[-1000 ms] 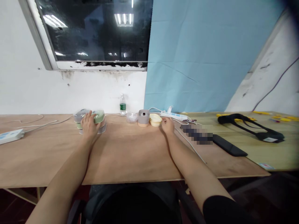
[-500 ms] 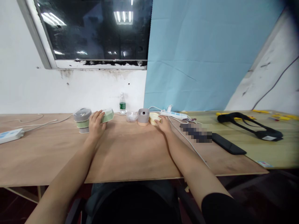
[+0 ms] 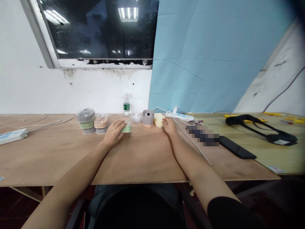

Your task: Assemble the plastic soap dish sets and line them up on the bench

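Observation:
My left hand (image 3: 115, 132) is closed around a small pale green container (image 3: 127, 128), low at the tabletop. Left of that hand stand two stacks: a grey, green and grey stack of containers (image 3: 86, 121) and a peach-over-grey stack (image 3: 101, 123). My right hand (image 3: 170, 125) has its fingers curled against the right side of a short stack of pale yellow round pieces (image 3: 159, 120); the fingertips are partly hidden. Between my hands sit a clear plastic piece (image 3: 136, 118) and a grey container on a peach one (image 3: 148, 118), which stands against the yellow stack.
A water bottle (image 3: 126, 105) stands by the wall. White power strips lie at the left (image 3: 13, 136) and the back right (image 3: 179, 116), with cables. A black phone (image 3: 237, 147) and a black headband-like frame (image 3: 258, 128) lie on the right.
My left hand has moved right and lower with the green container, uncovering the peach-and-grey stack. My right hand has shifted slightly to the right side of the yellow stack.

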Demonstrator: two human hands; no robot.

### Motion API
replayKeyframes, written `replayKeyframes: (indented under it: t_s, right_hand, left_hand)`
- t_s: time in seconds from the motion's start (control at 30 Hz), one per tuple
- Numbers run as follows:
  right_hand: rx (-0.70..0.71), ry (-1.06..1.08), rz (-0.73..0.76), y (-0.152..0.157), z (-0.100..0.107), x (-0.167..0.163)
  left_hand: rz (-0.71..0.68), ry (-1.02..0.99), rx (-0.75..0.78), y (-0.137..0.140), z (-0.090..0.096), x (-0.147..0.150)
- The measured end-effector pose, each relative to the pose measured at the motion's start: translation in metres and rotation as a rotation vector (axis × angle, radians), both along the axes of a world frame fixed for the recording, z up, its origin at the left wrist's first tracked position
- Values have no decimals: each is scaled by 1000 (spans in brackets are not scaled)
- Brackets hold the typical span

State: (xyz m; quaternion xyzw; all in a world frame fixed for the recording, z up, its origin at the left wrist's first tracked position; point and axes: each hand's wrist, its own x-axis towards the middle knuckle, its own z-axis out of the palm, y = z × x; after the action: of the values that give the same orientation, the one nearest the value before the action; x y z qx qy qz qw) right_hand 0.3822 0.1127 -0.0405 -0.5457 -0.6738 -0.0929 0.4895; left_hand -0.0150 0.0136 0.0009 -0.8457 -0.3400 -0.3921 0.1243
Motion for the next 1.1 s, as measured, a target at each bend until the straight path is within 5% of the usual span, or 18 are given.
replayKeyframes:
  t_s: [0.57,1.1]
  right_hand:
    - [48,-25,-43,-7,5,-7]
    - [-50,-103,-82,-6,3,-5]
  left_hand:
    - [11,-37,-52,-1,-1,0]
    - [19,33,121,-2,1,0]
